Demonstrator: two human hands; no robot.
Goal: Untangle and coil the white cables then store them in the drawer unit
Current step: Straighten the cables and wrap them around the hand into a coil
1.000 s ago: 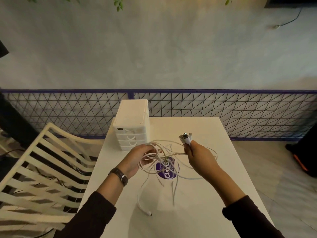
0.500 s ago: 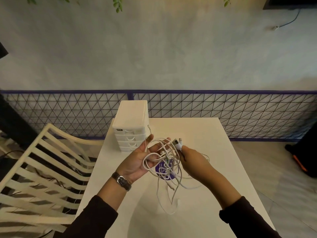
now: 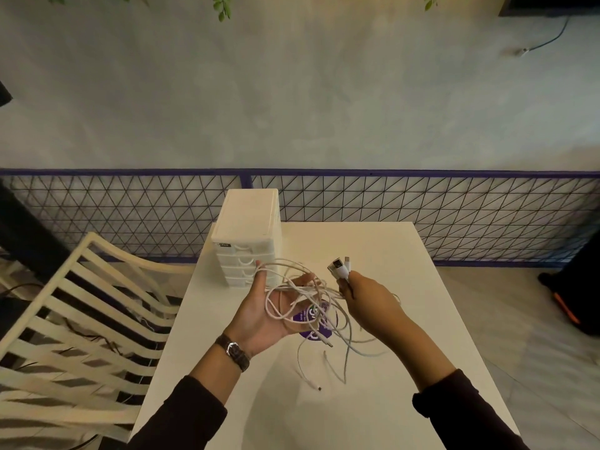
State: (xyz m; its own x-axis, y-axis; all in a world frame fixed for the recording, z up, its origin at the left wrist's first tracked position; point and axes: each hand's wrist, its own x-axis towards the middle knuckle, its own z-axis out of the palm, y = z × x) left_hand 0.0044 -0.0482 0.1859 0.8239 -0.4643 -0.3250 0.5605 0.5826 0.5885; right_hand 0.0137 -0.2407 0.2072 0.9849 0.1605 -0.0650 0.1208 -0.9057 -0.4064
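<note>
Fingers of the right hand (image 3: 367, 292) pinch a bunch of white plug ends (image 3: 339, 269), which stick up and to the far left above the fist. From there the tangled white cables (image 3: 308, 306) run left into the left hand (image 3: 266, 306), which lies palm up with fingers spread, loops draped over the thumb and palm. Loose strands hang down to the white rectangular table (image 3: 406, 401), over a round purple sticker (image 3: 316, 319). Both forearms reach forward in dark sleeves; a dark wristwatch (image 3: 234, 350) sits on the left wrist. At the table's far left stands the white plastic drawer unit (image 3: 248, 228), its drawers closed. A cream slatted chair (image 3: 81, 319) stands left of the table.
</note>
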